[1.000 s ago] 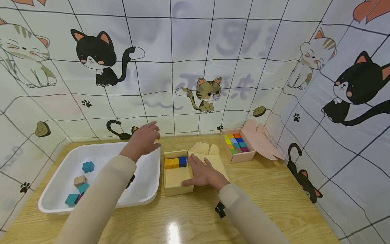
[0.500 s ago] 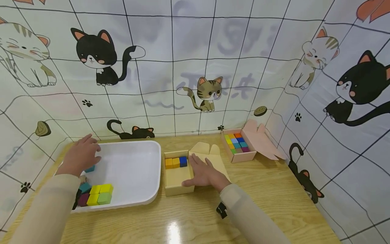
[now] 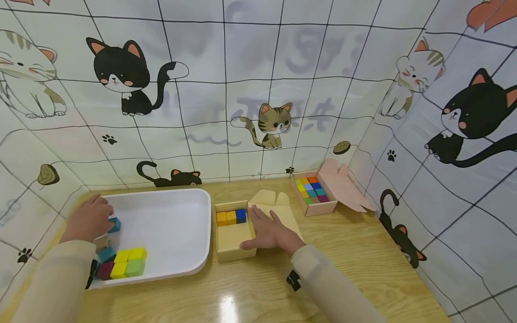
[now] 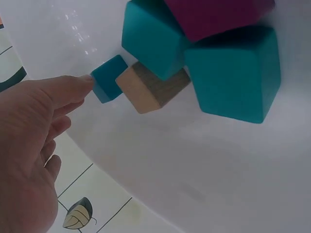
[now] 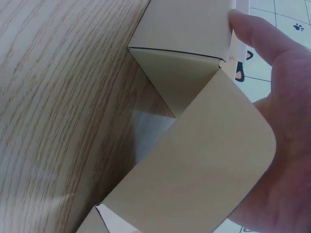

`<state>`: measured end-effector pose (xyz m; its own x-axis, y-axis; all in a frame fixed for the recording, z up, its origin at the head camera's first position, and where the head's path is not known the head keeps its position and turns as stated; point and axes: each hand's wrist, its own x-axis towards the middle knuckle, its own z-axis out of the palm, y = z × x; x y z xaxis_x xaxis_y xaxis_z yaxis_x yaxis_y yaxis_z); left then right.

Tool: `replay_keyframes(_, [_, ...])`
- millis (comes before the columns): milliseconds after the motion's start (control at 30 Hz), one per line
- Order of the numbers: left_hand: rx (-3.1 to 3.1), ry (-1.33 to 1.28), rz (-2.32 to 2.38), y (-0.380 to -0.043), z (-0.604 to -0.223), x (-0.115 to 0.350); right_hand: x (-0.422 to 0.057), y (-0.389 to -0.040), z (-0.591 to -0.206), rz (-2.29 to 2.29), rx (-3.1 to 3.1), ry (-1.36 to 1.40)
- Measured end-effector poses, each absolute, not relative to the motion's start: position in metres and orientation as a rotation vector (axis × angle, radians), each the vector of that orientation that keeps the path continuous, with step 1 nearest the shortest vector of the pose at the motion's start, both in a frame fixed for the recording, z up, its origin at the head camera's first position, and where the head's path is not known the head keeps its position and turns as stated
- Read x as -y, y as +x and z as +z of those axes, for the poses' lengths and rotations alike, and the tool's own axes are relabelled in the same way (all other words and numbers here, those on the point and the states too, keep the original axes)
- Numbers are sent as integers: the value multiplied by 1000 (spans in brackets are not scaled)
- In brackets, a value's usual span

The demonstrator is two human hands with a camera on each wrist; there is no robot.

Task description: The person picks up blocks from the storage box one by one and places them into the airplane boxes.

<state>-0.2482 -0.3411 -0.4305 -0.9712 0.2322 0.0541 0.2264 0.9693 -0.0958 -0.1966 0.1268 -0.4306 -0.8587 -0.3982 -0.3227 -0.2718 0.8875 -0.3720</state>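
In the head view, my left hand [image 3: 88,220] is at the left side of the white tray [image 3: 177,271], beside a blue cube [image 3: 115,224]. The left wrist view has a fingertip touching or almost touching that blue cube [image 4: 109,78], the other fingers loosely bent behind. Close by are a plain wooden cube [image 4: 150,90] and two teal cubes, one of them large [image 4: 235,73]. My right hand [image 3: 268,229] rests with fingers spread on the right edge of an open pale-yellow box [image 3: 236,255]. Two orange cubes [image 3: 226,218] and a dark blue cube [image 3: 240,216] line its back wall.
Yellow and green cubes [image 3: 129,262] and a purple cube [image 3: 106,270] sit in the tray's front left. An open pink box [image 3: 321,208] full of coloured cubes stands at the back right. A cat-printed curtain [image 3: 210,103] bounds the wooden table [image 3: 258,291].
My left hand has swung left from above the tray's back right and then lowered to the blue cube. The right hand has stayed on the box.
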Motion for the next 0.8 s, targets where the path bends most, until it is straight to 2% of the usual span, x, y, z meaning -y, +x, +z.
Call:
replay_keyframes(400, [3072,-402,230,-250,-449,353,-125,-196,-434,-442,-2645,-499])
replay_keyframes(800, [3078,-400,208,-260,-441,343,-128,-196,-433,-426,-2659,-467])
